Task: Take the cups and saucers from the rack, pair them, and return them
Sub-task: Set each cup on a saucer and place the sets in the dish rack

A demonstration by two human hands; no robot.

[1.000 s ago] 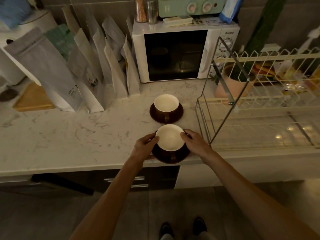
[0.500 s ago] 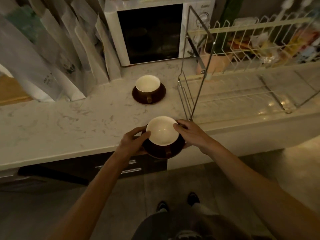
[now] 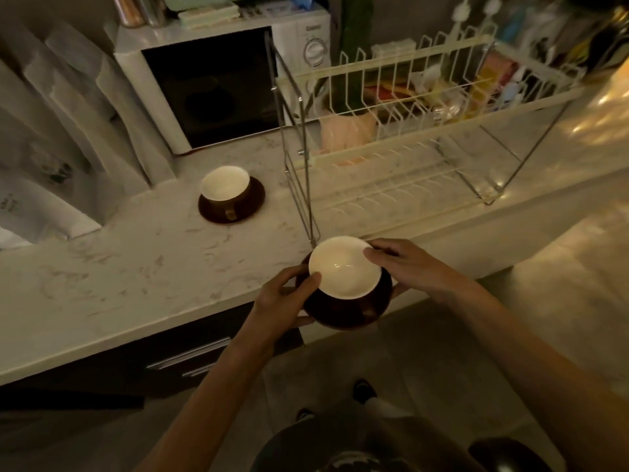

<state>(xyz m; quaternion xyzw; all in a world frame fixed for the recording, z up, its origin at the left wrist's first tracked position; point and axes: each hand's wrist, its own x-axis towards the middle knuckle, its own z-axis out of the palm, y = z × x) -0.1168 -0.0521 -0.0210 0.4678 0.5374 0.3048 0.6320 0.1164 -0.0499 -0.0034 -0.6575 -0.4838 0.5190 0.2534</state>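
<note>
Both hands, the left hand [image 3: 280, 301] and the right hand [image 3: 408, 265], grip a brown saucer [image 3: 343, 316] carrying a white-lined cup [image 3: 344, 267] at the counter [image 3: 119, 267] edge, just before the wire rack [image 3: 408, 137], while another pair [image 3: 231, 195] rests farther back.

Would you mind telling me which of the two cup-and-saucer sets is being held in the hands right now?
The nearer set, gripped by the left hand and right hand; the other set sits untouched on the counter.

One white-lined brown cup [image 3: 344, 267] sits on its dark saucer [image 3: 343, 310] at the counter edge; another pair [image 3: 231, 195] stands beside the rack [image 3: 408, 148].
</note>
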